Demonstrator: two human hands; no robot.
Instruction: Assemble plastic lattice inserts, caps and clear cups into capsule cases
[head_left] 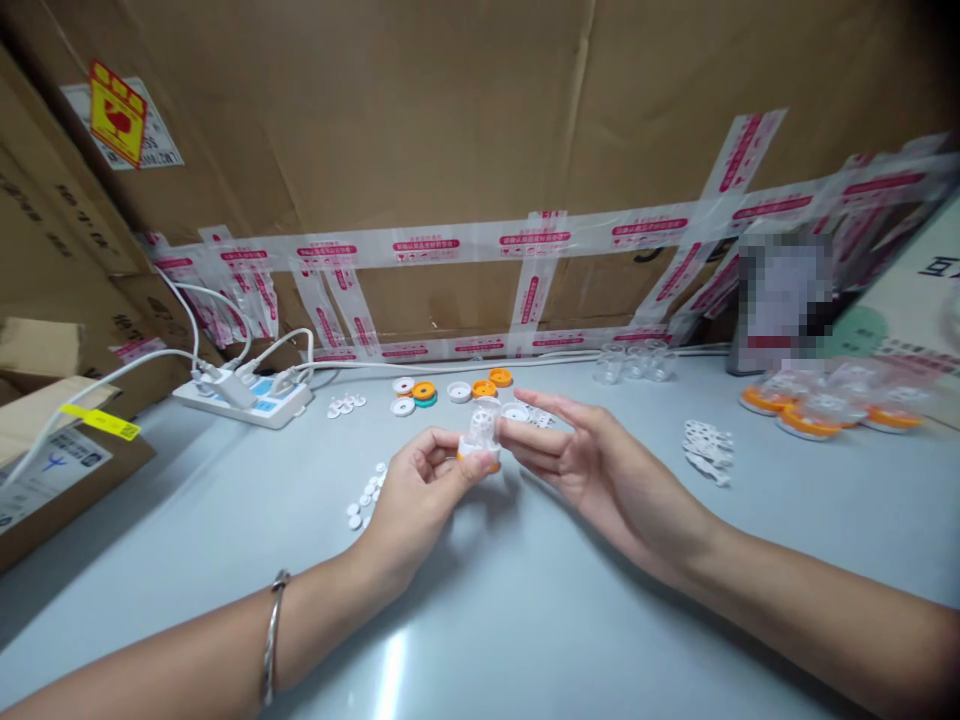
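Observation:
My left hand [431, 480] grips a small clear plastic cup on an orange and white round base [484, 440], thumb in front and fingers curled behind. White parts show inside the clear top. My right hand [577, 445] is at its right side, fingers stretched out and apart. Its middle fingertips touch or nearly touch the clear top; I cannot tell which. Behind the hands lie orange rings [500, 377] and white rings [460, 391], a few overlapping. Small white discs [364, 505] lie beside my left hand, partly covered by it.
At the back left sits a power strip [259, 400] with white cables. Clear cups [634, 362] stand at the back, assembled orange-based pieces [814, 410] at the right, flat white parts [707, 452] nearer. A taped cardboard box [420, 130] walls the back; another carton [67, 470] stands left.

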